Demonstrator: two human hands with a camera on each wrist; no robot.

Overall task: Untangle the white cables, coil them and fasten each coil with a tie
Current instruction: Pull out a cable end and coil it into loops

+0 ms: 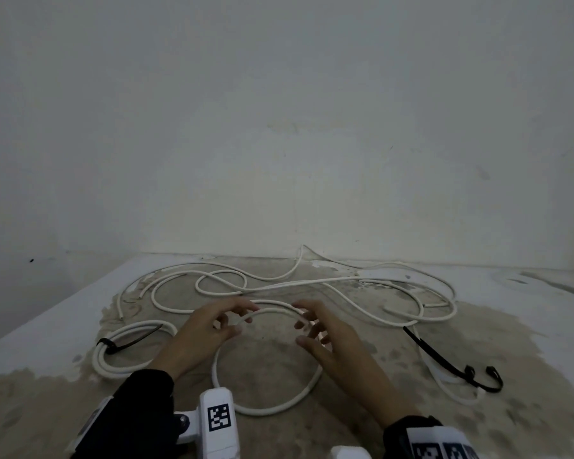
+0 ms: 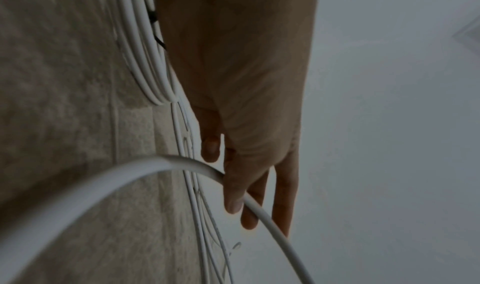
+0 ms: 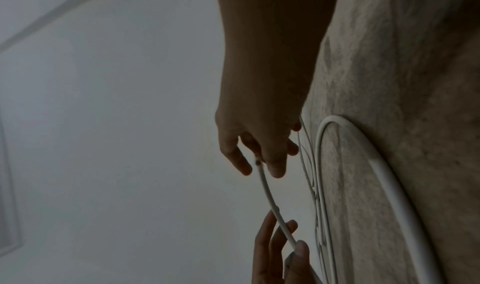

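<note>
Far left on the worn, patchy beige desk lies the finished white cable coil, cinched by a black tie and set aside so it stays out of the tangle. My left hand pinches the thick white cable loop between thumb and fingertips, the other fingers loosely spread, lifting its far arc off the desk so I can shape the next coil. My right hand takes the same arc near its cut end; its grip is a light thumb-and-finger pinch (barely closed). Beyond, the loose white cables sprawl tangled toward the wall. At the right, spare black ties lie waiting within reach.
</note>
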